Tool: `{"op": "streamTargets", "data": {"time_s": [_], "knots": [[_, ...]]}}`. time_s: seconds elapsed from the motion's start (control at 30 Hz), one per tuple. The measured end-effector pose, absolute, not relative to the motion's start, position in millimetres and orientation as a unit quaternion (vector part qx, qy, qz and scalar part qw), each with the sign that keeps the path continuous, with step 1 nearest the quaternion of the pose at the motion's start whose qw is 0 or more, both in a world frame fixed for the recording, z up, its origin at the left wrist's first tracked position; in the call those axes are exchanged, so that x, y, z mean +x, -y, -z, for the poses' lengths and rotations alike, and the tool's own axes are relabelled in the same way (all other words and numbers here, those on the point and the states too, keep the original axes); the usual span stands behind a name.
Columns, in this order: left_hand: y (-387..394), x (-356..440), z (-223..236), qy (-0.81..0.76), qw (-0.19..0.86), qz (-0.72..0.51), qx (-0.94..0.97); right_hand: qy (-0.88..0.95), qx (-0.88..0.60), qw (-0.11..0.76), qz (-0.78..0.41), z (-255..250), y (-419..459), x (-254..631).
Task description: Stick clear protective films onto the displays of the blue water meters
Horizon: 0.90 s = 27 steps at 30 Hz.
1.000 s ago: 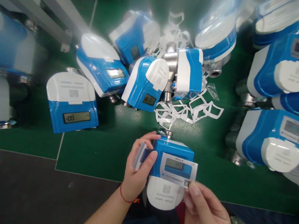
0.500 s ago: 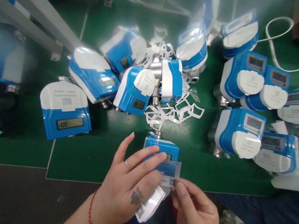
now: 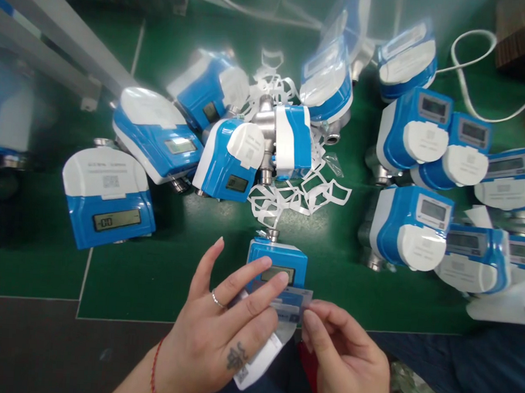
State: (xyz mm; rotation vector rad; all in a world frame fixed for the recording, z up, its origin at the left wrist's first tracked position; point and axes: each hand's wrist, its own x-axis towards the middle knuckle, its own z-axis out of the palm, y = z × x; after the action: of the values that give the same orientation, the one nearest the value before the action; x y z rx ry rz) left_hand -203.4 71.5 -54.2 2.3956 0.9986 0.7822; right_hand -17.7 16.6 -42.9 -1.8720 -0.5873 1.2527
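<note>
A blue-and-white water meter [image 3: 303,262] with a small display stands at the table's front edge, its white lid mostly hidden. My left hand [image 3: 227,329] reaches over it, fingers stretched toward the display. A stack of labels [image 3: 260,363] is held beneath that hand; the thumb is out of sight. Between finger and thumb, my right hand [image 3: 340,356] pinches the right end of a clear-windowed label [image 3: 294,304]. The label lies across the meter's front just below the display, partly under my left fingers. Whether it touches the meter, I cannot tell.
Several other water meters stand behind, including one [image 3: 108,197] at left and one [image 3: 413,228] at right. White cut-out label frames [image 3: 297,198] lie loose in the middle. A white cable [image 3: 463,104] curls at back right. A grey metal bar [image 3: 72,34] crosses the upper left.
My left hand has moved from gripping the meter's side to lying over its front, with the label stack beneath. The pinched label has shifted down from the display. The view has shifted too.
</note>
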Motion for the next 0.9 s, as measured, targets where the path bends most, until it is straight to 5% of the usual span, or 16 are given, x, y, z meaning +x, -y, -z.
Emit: {"op": "streamTargets", "data": {"time_s": [0.2, 0.33, 0.5, 0.9], "knots": [[-57, -204, 62, -0.402, 0.279, -0.33, 0.807, 0.16, -0.71, 0.4, -0.556, 48, -23, -10], [-44, -197, 86, -0.574, 0.459, -0.445, 0.511, 0.132, -0.715, 0.417, -0.545, 58, -41, -2], [-50, -186, 114, -0.52, 0.611, -0.514, 0.304, 0.183, -0.716, 0.374, -0.561, 69, -45, -1], [-58, -178, 116, -0.474, 0.644, -0.529, 0.285, 0.193, -0.726, 0.353, -0.557, 70, -28, -1]]}}
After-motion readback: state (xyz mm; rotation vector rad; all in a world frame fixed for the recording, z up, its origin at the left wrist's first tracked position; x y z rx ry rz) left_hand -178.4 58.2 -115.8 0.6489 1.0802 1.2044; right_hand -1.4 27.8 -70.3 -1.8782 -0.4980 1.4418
